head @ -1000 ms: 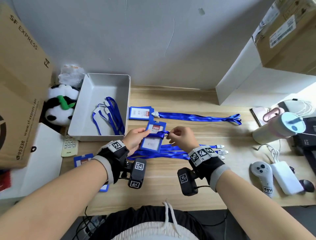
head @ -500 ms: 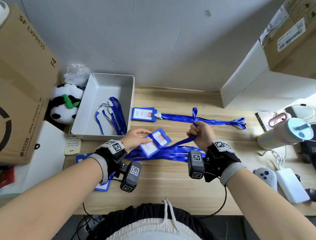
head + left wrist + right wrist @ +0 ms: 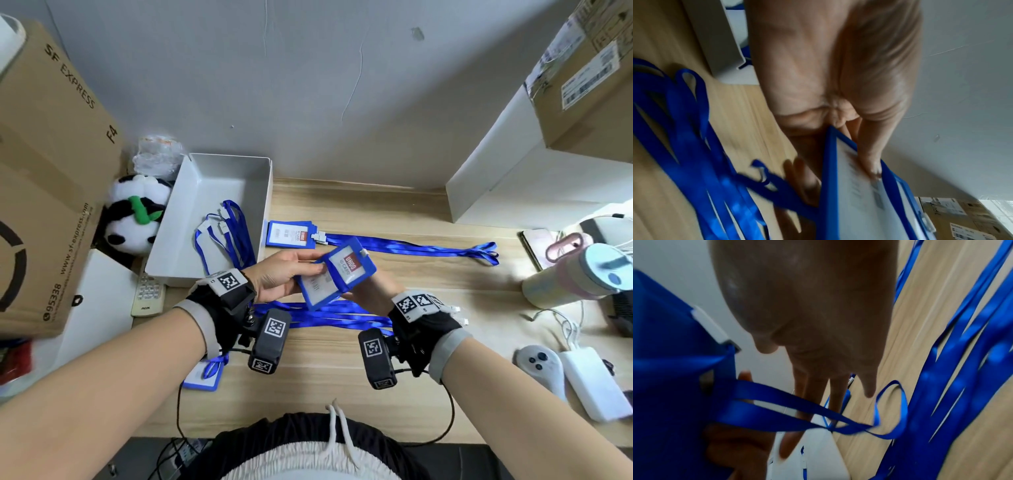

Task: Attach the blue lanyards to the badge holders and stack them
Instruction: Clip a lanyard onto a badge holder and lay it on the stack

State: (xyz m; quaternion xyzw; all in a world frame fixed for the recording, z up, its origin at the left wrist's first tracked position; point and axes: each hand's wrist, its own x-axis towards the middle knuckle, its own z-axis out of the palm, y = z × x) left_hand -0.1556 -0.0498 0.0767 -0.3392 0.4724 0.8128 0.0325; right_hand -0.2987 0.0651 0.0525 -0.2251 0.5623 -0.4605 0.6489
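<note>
My left hand [image 3: 284, 277] pinches two fanned blue badge holders [image 3: 337, 277] above the desk, thumb on top and fingers underneath [image 3: 803, 178]. The upper holder shows a red label and a white clip at its top edge. A blue lanyard strap [image 3: 787, 404] runs from that clip [image 3: 709, 326] down across my right fingers to the desk. My right hand [image 3: 373, 294] lies under the holders with straight fingers [image 3: 818, 394], mostly hidden by them in the head view. A finished holder [image 3: 291, 234] with its lanyard [image 3: 411, 246] lies just behind.
A pile of loose blue lanyards [image 3: 329, 315] lies under my hands. The grey bin [image 3: 219, 171] at the left holds more lanyards [image 3: 233, 233]. Another holder [image 3: 202, 375] lies by my left wrist. A bottle [image 3: 575, 277], a controller [image 3: 541, 363] and a charger stand at the right.
My right hand first pulled the strap up and to the right, then let it go and slid beneath the holders. The holders have moved away from me, toward the finished one.
</note>
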